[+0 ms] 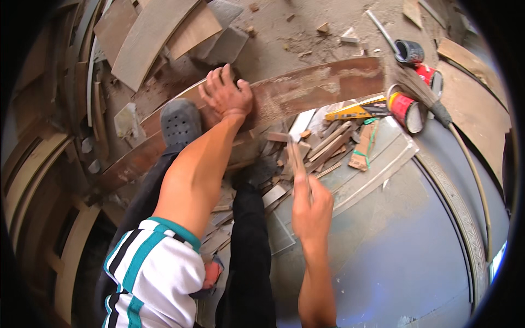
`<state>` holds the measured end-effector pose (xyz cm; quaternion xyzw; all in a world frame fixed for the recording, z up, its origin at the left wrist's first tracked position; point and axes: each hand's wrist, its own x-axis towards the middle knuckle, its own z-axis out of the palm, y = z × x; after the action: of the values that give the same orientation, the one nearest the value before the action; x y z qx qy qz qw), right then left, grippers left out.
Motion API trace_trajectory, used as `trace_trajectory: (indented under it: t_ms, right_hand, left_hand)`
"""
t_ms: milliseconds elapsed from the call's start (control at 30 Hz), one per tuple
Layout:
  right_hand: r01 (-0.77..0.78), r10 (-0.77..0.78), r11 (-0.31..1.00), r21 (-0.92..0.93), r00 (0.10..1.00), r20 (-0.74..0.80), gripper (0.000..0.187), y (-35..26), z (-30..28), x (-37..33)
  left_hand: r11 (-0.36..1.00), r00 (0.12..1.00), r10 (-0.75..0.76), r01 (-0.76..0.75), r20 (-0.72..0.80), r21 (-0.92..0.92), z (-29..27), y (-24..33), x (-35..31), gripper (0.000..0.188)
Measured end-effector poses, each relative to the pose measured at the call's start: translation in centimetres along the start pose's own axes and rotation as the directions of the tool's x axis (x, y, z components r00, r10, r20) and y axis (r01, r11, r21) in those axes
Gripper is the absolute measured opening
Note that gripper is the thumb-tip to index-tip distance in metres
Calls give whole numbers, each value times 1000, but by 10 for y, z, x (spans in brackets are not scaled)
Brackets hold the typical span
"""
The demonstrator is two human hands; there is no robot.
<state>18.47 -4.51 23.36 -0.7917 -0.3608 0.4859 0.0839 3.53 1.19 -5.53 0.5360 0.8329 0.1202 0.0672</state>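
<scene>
White sleeve with teal and black stripes (156,270) leads to the left hand (227,97), fingers spread over a long, reddish-brown wooden plank (317,83) on dusty ground (276,41). The right hand (311,213) wraps its fingers round a slim, pale wooden handle (296,159); work looks partway: plank braced, patchy face unfinished

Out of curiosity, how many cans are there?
3, all at upper right: a black can, a red can below it, and a red-and-yellow can lower still. Others may be hidden.
</scene>
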Motion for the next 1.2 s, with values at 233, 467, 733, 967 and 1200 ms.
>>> trace_trajectory:
  t_ms: [233, 467, 733, 967, 1200]
  right_hand:
    - [3, -1, 999, -35, 998, 57, 46, 13, -25, -40]
    - [190, -190, 982, 15, 982, -6, 46, 46, 64, 100]
    - [174, -172, 980, 98, 985, -33, 40, 83, 4, -29]
    - [287, -282, 953, 98, 957, -68, 40, 84, 66, 102]
    - [200, -195, 967, 154, 979, -52, 43, 113, 15, -34]
  left_hand:
    - [1000, 1000, 14, -14, -23, 10, 5, -6, 2, 55]
    - [1000, 1000, 6, -6, -25, 31, 11, -4, -2, 54]
    - [999, 999, 26, -24, -43, 42, 7, -4, 0, 57]
    - [998, 997, 44, -40, -62, 51, 18, -2, 1, 61]
    - [999, 998, 34, -32, -47, 44, 9, -10, -2, 61]
